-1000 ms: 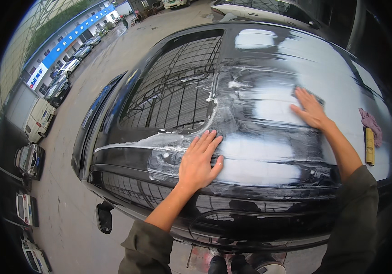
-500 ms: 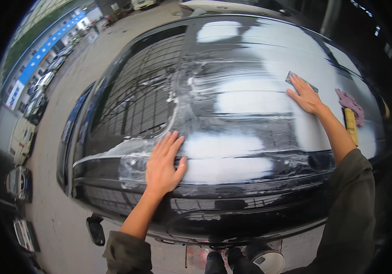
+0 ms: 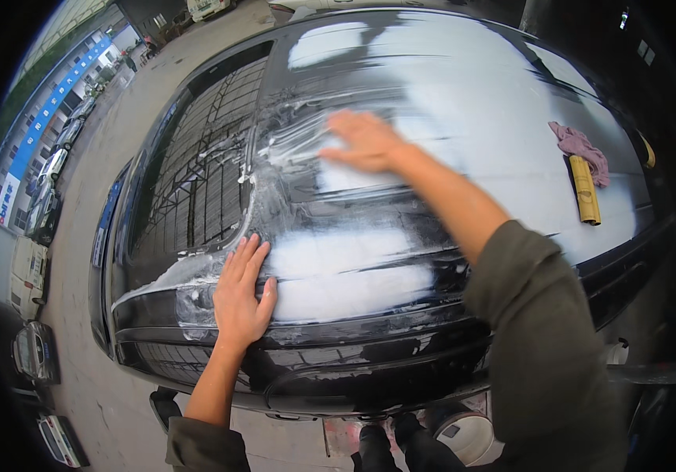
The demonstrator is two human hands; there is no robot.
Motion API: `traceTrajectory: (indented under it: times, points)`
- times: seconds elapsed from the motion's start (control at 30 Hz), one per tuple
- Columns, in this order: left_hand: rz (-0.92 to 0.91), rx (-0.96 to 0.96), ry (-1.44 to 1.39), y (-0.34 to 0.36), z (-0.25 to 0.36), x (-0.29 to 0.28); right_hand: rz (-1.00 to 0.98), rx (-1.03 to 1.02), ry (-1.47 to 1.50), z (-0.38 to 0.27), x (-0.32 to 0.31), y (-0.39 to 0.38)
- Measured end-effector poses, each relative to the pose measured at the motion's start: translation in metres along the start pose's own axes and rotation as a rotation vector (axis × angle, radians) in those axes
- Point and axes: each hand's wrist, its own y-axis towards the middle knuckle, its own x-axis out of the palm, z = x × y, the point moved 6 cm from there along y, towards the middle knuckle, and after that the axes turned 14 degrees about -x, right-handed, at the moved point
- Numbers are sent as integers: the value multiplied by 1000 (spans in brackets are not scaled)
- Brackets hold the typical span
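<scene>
My left hand (image 3: pixel 242 297) lies flat on the near edge of a black car's roof (image 3: pixel 330 212), fingers spread, beside the glass panel (image 3: pixel 200 157). My right hand (image 3: pixel 360 141), smeared by motion, is out over the far middle of the roof, palm down on the streaked wet area. The flat grey sanding pad seen under it half a second ago is hidden beneath the palm now. Dull whitish sanded patches (image 3: pixel 354 295) and white slurry streaks (image 3: pixel 295 141) cover much of the roof.
A pink cloth (image 3: pixel 582 153) and a yellow block-shaped tool (image 3: pixel 584 191) lie on the roof at the right. By my feet stands a round bucket (image 3: pixel 465 436). The side mirror (image 3: pixel 165 407) juts out at the lower left. Parked cars (image 3: pixel 35 352) line the far left.
My right hand has swept left across the roof, from the right-hand sanded area to the streaked part near the glass. My left hand stays planted on the roof edge; the view has shifted.
</scene>
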Motion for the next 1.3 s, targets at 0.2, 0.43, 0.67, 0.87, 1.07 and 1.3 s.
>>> traceTrajectory:
  times: [0.2,0.43,0.67,0.87,1.07,1.3]
  points:
    - [-1,-33,9,-3,-1,5,-48,585,-222,131,-46,-103]
    - [-18,-19,13,1,3,0,40,138,-68,-42,36,78]
    - [-4,-51,39,-4,-3,-2,67,394,-195,125,-37,-63]
    - [8,-36,9,-1,3,2,-27,607,-202,135,-43,-65]
    - [-23,5,11,4,10,1,51,99,-60,-16,27,59]
    - [23,-14,9,-5,-2,-2,-56,-237,2,17,-18,-89]
